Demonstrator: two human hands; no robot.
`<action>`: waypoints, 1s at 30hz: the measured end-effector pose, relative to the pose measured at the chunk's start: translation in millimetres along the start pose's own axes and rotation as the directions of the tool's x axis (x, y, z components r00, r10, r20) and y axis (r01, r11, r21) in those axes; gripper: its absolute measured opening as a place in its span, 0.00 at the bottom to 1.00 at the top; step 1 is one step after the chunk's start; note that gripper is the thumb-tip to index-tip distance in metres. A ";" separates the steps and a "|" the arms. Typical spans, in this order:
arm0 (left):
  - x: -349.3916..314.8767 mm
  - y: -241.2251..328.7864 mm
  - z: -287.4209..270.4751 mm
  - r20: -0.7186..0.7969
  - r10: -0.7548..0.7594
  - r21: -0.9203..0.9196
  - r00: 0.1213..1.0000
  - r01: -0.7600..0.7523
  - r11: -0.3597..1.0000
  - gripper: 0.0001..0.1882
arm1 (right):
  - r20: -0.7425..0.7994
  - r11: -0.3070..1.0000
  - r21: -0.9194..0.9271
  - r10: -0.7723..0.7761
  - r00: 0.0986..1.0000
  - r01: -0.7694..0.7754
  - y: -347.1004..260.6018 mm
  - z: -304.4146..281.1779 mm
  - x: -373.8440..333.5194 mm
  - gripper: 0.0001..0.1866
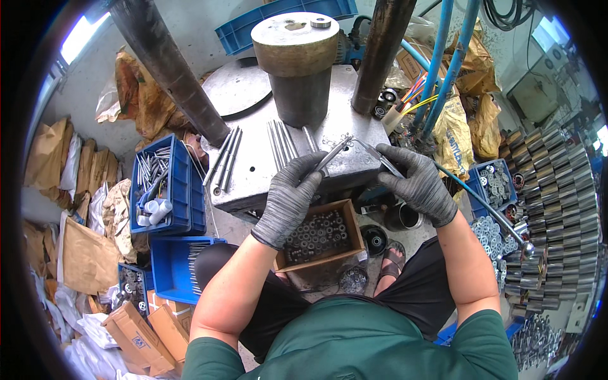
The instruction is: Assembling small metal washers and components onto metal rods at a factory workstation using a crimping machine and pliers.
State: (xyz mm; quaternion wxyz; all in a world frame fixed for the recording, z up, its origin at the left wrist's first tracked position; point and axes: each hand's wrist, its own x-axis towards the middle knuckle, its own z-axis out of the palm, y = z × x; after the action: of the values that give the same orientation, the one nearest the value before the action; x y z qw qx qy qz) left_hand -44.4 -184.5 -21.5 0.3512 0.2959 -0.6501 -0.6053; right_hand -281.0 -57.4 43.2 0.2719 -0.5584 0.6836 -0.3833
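Note:
My left hand (286,201), in a grey knit glove, is closed round a smooth metal rod (333,154) that slants up to the right. My gloved right hand (419,182) grips a slim metal tool (387,166), its thin end pointing up and left. The two tips come close together above the front edge of a steel press table (244,190); whether they touch, I cannot tell. More metal rods (282,142) lie in groups on that table. Below my hands, a cardboard box (329,256) holds many small dark ring-shaped parts.
A thick steel ram (301,95) stands behind, with a small bearing (320,23) on top, between dark columns (383,57). Blue crates (197,190) of rods stand at left. At right are a ball-ended lever (506,225) and stacked metal cylinders (557,209).

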 end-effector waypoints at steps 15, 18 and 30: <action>-8.2 24.4 -5.1 0.293 -0.212 -0.035 0.932 0.232 0.972 0.17 | 0.335 0.998 0.018 -0.058 0.940 0.056 10.1 -16.4 -5.5 0.24; -10.0 14.0 -3.5 0.340 -0.195 -0.118 0.920 0.248 0.962 0.18 | 0.365 0.998 0.061 -0.018 0.931 -0.005 9.6 -8.6 -6.8 0.24; -5.2 10.6 -6.0 0.496 -0.328 -0.440 0.804 0.558 0.703 0.19 | 0.389 0.997 0.034 -0.073 0.918 0.065 6.3 -2.0 -7.7 0.26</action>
State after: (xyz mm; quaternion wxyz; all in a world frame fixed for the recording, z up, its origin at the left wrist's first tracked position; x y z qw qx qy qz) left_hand -36.1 -182.7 -11.3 0.1298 0.2051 -0.4025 -0.8826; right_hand -284.4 -48.9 38.6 0.3947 -0.6443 0.5918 -0.2808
